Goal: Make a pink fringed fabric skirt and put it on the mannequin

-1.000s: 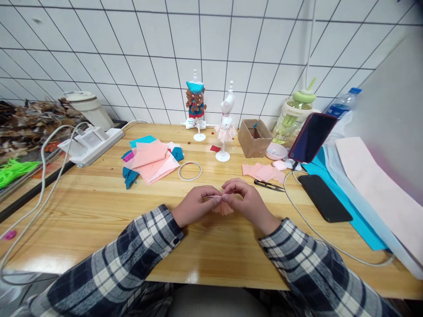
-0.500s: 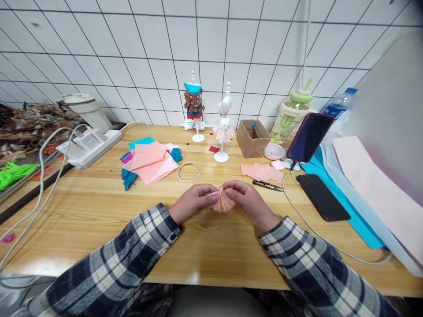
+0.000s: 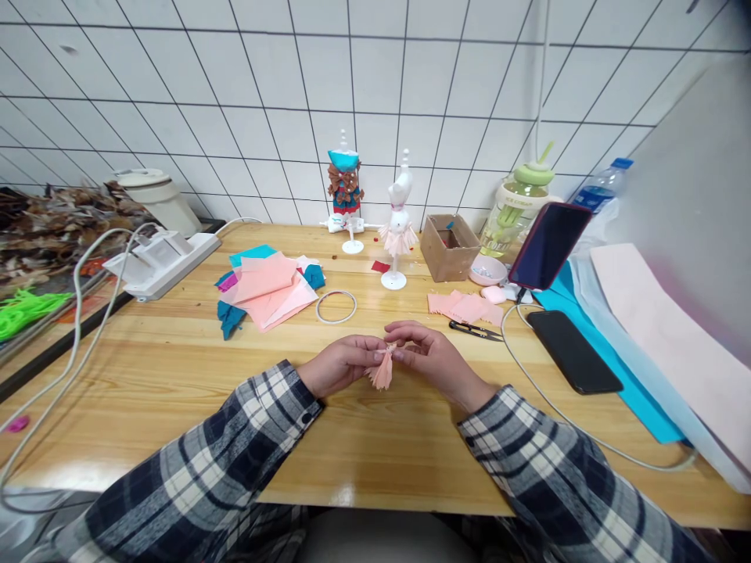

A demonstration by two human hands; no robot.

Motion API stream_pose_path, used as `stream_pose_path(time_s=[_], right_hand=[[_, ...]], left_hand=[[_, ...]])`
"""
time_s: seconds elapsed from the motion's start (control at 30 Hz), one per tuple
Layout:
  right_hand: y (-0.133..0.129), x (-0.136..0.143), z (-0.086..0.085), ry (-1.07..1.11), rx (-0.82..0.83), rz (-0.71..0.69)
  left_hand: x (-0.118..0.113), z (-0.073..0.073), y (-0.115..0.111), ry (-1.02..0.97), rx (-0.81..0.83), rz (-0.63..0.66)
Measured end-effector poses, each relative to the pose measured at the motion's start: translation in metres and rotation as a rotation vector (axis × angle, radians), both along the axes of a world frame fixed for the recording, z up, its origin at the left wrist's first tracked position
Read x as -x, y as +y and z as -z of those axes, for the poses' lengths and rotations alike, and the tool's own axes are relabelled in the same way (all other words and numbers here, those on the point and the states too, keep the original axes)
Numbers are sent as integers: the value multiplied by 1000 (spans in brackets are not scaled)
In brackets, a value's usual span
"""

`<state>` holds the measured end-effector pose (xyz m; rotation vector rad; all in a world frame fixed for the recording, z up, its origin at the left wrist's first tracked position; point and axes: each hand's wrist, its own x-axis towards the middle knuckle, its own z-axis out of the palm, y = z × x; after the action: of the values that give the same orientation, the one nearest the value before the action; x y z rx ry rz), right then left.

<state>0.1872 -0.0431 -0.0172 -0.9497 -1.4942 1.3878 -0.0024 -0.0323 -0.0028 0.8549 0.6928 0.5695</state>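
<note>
Between my two hands, above the wooden table, is a gathered piece of pink crepe paper (image 3: pixel 383 374) with a jagged lower edge. My left hand (image 3: pixel 343 363) pinches its gathered top from the left, thumb uppermost. From the right, my right hand (image 3: pixel 431 360) closes thumb and fingers on the same gathered top. Beyond them stands a small white dress form (image 3: pixel 400 199) wearing a pink pleated paper skirt (image 3: pixel 399 238). A silvery ring (image 3: pixel 336 307) lies flat just past my left hand. Thread snips (image 3: pixel 475 330) lie beyond my right hand.
Pink and teal paper sheets (image 3: pixel 270 289) lie left of the ring. A second dressed form (image 3: pixel 345 188) stands at the back. Cut pink strips (image 3: pixel 463 306), a cardboard box (image 3: pixel 449 249), a pink dish (image 3: pixel 488 270) and phones (image 3: pixel 575 351) are on the right; a power strip (image 3: pixel 170 266) is left.
The pink paper has turned from a wide fan into a narrower bunch hanging slightly to the left. My right fingers have shifted over its gathered top.
</note>
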Motion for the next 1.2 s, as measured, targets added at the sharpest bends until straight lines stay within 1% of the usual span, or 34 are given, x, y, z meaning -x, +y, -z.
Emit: stream_pose_path(time_s=[0.1,0.13,0.2,0.23,0.27,0.3,0.37,0.43,0.47,0.53,0.67,0.73,0.8,0.9,0.97,1.03,1.1,1.13,1.2], right_hand=[[0,1,-1,-10,12,5],[0,1,-1,-2,16,17],[1,0,-2,-3,14,70],[2,0,-3,-32,6,110],[2,-1,-3,-87,-11,157],[3,-2,-4,-161,-37,206],[4,-4,-3,-301,-94,280],[4,-6,-1,-357,-137,302],[5,-6,0,-336,-136,295],[5,-5,4,-232,-77,253],[8,-2,10,20,173,139],[10,-3,12,63,265,117],[12,-4,13,71,312,110],[16,-6,14,90,363,113],[16,-6,15,90,367,117],[15,-5,17,79,333,142],[13,-3,18,57,302,185],[11,-2,19,36,297,202],[9,0,19,-16,301,207]], left_hand=[[-2,2,0,-20,-14,53],[-2,3,0,-20,-27,43],[-4,4,1,15,-98,-44],[-4,5,2,55,-174,-128],[-4,5,3,106,-278,-228],[-5,5,4,179,-396,-298],[-7,4,6,328,-588,-343],[-10,4,6,462,-672,-314],[-11,5,6,509,-684,-301],[-13,6,6,542,-672,-294],[-13,11,10,462,-563,-288],[-12,13,14,442,-530,-291],[-12,15,18,426,-506,-303],[-12,19,23,413,-472,-303],[-12,21,23,422,-478,-290],[-13,22,21,482,-513,-287],[-15,23,18,543,-556,-251],[-16,23,16,568,-581,-229],[-17,23,12,596,-626,-228]])
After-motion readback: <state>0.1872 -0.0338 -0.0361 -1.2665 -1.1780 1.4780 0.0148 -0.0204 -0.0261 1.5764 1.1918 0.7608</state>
